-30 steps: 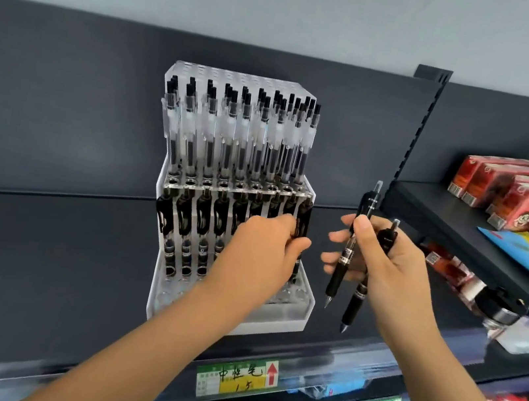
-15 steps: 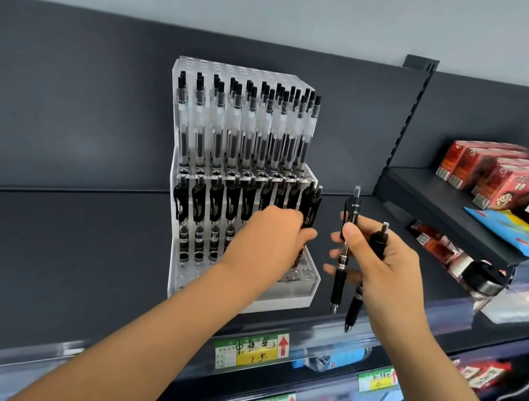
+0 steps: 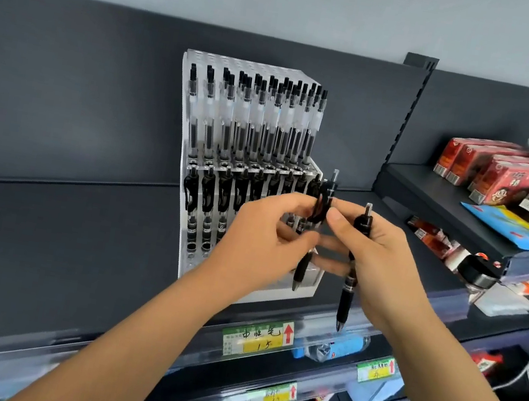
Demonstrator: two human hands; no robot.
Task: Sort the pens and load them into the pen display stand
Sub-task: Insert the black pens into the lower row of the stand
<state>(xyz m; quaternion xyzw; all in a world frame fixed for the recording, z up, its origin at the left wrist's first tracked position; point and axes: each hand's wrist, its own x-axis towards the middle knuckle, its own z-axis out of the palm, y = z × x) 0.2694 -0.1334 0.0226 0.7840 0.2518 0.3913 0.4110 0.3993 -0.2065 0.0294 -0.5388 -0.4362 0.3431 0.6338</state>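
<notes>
Left hand (image 3: 260, 241) now on upright pen (image 3: 301, 270)

My wide-angle camera rides on my head, facing forward and slightly down, close to the shelf (image 3: 59, 237), so the pen display stand (image 3: 243, 65) sits mid-frame with my left hand (image 3: 264, 238) and right hand (image 3: 385, 257) just before it.

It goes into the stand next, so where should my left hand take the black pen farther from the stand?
Probably pinch the farther black pen by its clip end, reaching in from the left and above with the left hand. That end stands clear above the right hand, which wraps the middle; it hangs nearly upright, tip down.
</notes>
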